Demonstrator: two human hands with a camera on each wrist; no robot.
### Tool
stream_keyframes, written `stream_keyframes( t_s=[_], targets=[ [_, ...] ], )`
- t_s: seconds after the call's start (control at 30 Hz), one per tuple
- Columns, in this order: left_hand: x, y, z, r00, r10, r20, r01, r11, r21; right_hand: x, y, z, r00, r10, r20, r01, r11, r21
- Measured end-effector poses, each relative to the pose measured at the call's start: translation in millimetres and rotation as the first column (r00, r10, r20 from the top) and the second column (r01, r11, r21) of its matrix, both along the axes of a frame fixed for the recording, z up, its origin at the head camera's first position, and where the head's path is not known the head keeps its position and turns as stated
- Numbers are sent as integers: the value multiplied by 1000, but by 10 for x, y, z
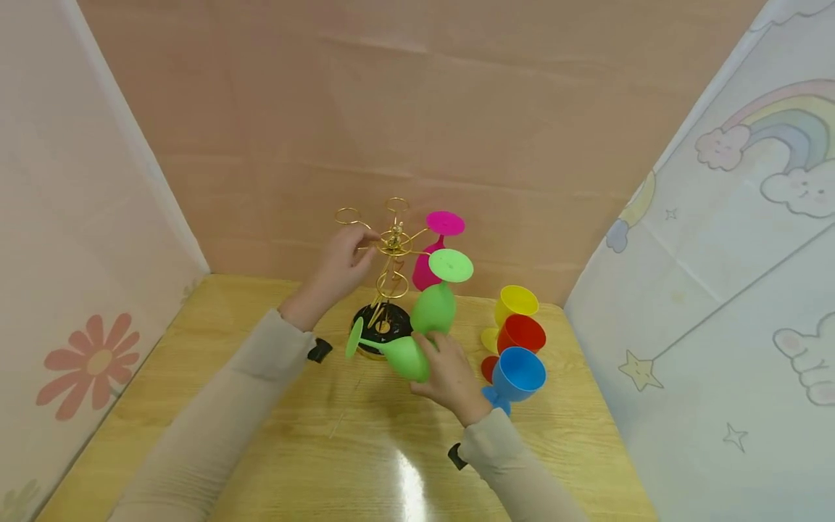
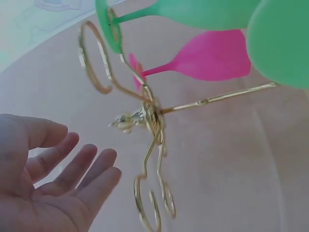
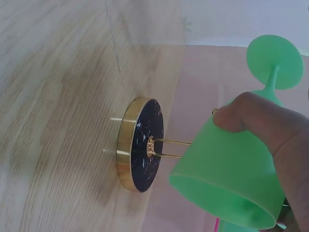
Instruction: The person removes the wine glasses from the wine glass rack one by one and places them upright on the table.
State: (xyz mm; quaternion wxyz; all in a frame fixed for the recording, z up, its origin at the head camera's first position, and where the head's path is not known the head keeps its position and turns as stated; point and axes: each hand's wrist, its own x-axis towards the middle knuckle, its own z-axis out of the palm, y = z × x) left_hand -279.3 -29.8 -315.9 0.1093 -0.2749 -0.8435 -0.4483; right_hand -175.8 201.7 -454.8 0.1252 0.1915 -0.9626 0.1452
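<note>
My right hand (image 1: pixel 450 377) grips a green goblet (image 1: pixel 404 357) by its bowl. The goblet is tilted, its foot pointing left in the head view; the right wrist view shows its open rim (image 3: pixel 224 198). Behind it stands a gold wire rack (image 1: pixel 394 250) with several ring-ended arms and a round black base (image 1: pixel 385 322). Another green goblet (image 1: pixel 433 308) and a pink goblet (image 1: pixel 425 274) hang upside down from its right-hand arms by their feet. At the rack's left, my left hand (image 1: pixel 335 268) has loosely bent fingers, with a gap to the gold top ornament (image 2: pixel 128 121) in its wrist view.
Yellow (image 1: pixel 517 303), red (image 1: pixel 522 333) and blue goblets (image 1: pixel 518 373) stand upright in a row on the wooden table (image 1: pixel 313 435), right of my right hand. Fabric walls close in the back and both sides; the rack stands near the back one.
</note>
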Motion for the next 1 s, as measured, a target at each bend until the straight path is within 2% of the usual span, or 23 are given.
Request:
stream_keyframes(
  t_s=[0.13, 0.27, 0.33, 0.47, 0.57, 0.63, 0.73, 0.87, 0.93, 1.0],
  targets=[
    [276, -165, -162, 993, 63, -99, -64, 998, -7, 8, 9, -25, 1000, 8, -25, -7, 999, 47],
    [528, -209, -439, 961, 126, -245, -140, 989, -38, 23, 18, -30, 998, 37, -52, -34, 998, 52],
    [641, -200, -582, 948, 140, -286, -164, 985, -62, 25, 20, -20, 997, 45, -57, -42, 998, 50],
    [793, -146, -799, 942, 115, -315, -161, 979, -126, 20, 31, 14, 997, 51, -66, -46, 996, 76],
    [829, -99, -936, 930, 47, -365, -128, 971, -202, 13, 39, 24, 995, 54, -80, -46, 994, 101],
    [838, -71, -1020, 915, -5, -403, -107, 961, -255, 7, 41, 21, 995, 55, -88, -45, 993, 109],
    [851, -36, -1098, 892, -77, -445, -91, 935, -343, 4, 40, 20, 993, 60, -100, -47, 991, 127],
    [867, 30, -1134, 863, -143, -485, -112, 881, -460, 6, 35, 21, 993, 64, -102, -47, 986, 163],
    [876, 72, -1140, 855, -173, -488, -127, 844, -521, 8, 30, 23, 993, 66, -101, -48, 983, 175],
    [890, 117, -1136, 859, -196, -473, -131, 809, -573, 9, 22, 26, 993, 70, -99, -51, 982, 182]
  ],
)
